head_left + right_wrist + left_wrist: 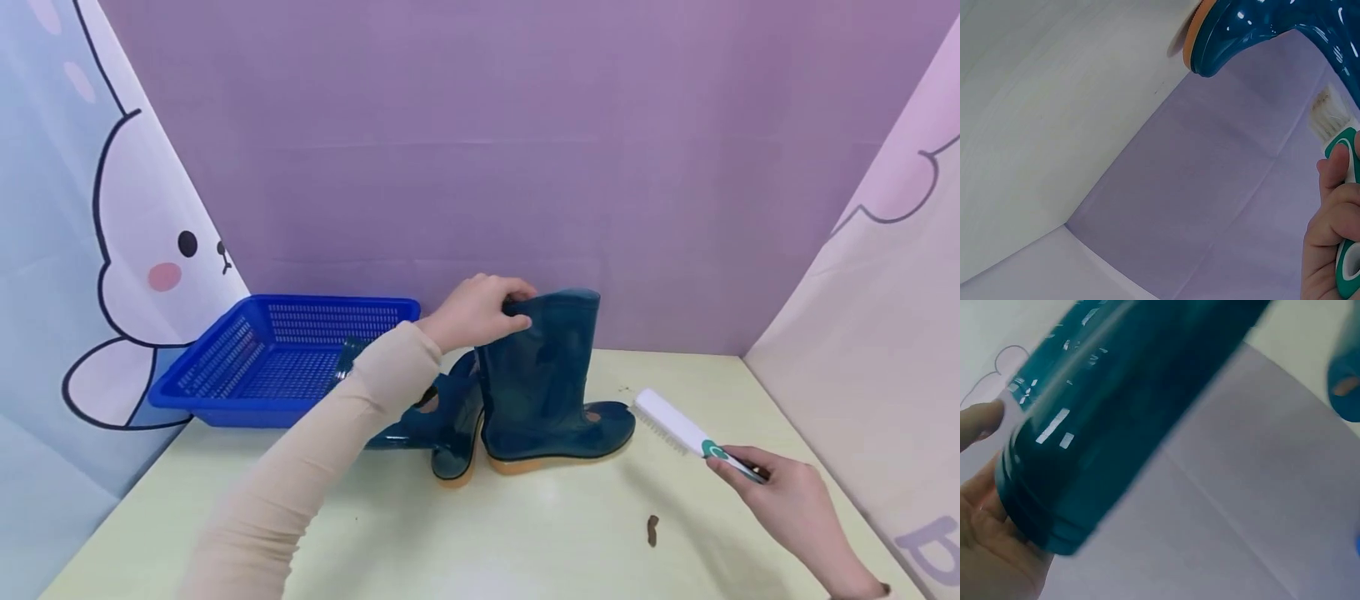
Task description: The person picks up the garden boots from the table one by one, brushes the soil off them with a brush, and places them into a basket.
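Observation:
My left hand [483, 312] grips the top rim of an upright dark teal rain boot [536, 375], thumb on the near side. The boot has a tan sole and a brown patch near its toe. In the left wrist view, its glossy shaft [1116, 412] crosses the frame, with the fingers at the rim. My right hand [795, 492] holds a white and green scrubbing brush [671, 422] by its handle, bristles downward, just right of the boot's toe. Brown smudges show on the bristles [1329, 112] in the right wrist view.
A second teal boot [457, 425] lies on its side left of the upright one, partly hidden by my left arm. Behind it stands a blue plastic basket [225, 412]. A small brown clump [652, 531] lies on the pale table [555, 533]. Fabric walls enclose the table.

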The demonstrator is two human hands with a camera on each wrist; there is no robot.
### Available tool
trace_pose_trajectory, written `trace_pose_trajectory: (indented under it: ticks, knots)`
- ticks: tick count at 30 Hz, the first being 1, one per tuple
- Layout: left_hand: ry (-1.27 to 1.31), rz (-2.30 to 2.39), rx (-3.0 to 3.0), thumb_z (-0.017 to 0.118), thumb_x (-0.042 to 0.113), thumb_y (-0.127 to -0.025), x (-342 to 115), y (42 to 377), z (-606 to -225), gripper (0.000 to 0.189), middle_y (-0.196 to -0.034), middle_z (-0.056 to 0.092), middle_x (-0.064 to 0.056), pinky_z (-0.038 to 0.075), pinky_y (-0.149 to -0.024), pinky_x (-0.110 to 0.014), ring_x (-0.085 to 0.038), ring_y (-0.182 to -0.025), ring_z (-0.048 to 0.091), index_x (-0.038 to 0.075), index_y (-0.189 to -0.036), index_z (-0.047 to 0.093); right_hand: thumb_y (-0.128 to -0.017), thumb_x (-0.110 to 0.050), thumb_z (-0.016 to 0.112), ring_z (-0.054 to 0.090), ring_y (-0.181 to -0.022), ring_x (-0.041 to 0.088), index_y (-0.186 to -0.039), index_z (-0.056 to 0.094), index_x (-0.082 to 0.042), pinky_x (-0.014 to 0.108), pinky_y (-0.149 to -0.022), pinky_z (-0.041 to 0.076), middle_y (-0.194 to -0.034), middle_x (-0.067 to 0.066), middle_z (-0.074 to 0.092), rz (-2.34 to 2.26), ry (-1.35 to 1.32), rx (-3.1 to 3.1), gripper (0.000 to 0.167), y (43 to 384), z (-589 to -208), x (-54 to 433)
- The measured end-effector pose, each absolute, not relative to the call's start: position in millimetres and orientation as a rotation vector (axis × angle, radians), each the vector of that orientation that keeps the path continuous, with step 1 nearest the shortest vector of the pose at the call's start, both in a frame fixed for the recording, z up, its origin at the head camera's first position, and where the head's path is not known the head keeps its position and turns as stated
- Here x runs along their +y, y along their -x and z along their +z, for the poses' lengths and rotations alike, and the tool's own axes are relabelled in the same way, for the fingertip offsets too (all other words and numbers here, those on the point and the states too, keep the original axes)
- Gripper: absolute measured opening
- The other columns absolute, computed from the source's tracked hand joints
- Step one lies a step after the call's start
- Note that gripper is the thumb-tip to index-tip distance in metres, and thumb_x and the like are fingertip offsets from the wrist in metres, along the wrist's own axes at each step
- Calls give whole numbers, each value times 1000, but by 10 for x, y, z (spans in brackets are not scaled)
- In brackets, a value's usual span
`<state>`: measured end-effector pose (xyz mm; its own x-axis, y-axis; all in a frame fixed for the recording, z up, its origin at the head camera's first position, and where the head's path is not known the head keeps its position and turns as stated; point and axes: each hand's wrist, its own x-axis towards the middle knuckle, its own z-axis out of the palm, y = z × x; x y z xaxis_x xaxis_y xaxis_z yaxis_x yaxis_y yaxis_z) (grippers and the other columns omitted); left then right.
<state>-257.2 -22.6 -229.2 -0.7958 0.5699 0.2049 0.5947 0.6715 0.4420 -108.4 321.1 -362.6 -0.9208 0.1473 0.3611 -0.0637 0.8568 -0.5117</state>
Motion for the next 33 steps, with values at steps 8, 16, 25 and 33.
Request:
trace_pose_trajectory:
  ticks: [8,16,25,33]
  knots:
    - [942,-628,-2868,61,29,-89,183,2784,-2249,42,-126,57,-3,45,-94,-33,-15,-113,54,16,-128,53,-82,-36,67,37,-52,2,-99,71,-12,23,-45,31,-74,1,63,738,86,-2640,30,1103,-3608,3192]
    - [808,-741,-2766,61,22,-88,131,2832,-2385,28,-112,65,1,51,-78,-28,-13,-94,62,18,-116,65,-82,-36,67,37,-51,2,-100,71,-10,23,-44,31,-77,5,65,733,89,-2642,31,1096,-3609,3186]
    - [1161,-933,-2530,65,17,-85,-39,2763,-2236,19,-102,70,1,51,-74,-20,-7,-86,65,17,-103,72,-82,-32,68,38,-51,1,-98,72,-10,22,-44,31,-79,7,68,716,44,-2595,28,1128,-3533,3185]
    - [1309,-1043,-2517,67,11,-82,-290,2858,-2282,19,-102,70,-3,52,-77,-22,-9,-92,65,13,-101,72,-82,-34,68,38,-52,1,-98,72,-11,23,-45,31,-76,4,66,716,70,-2621,28,1090,-3530,3194]
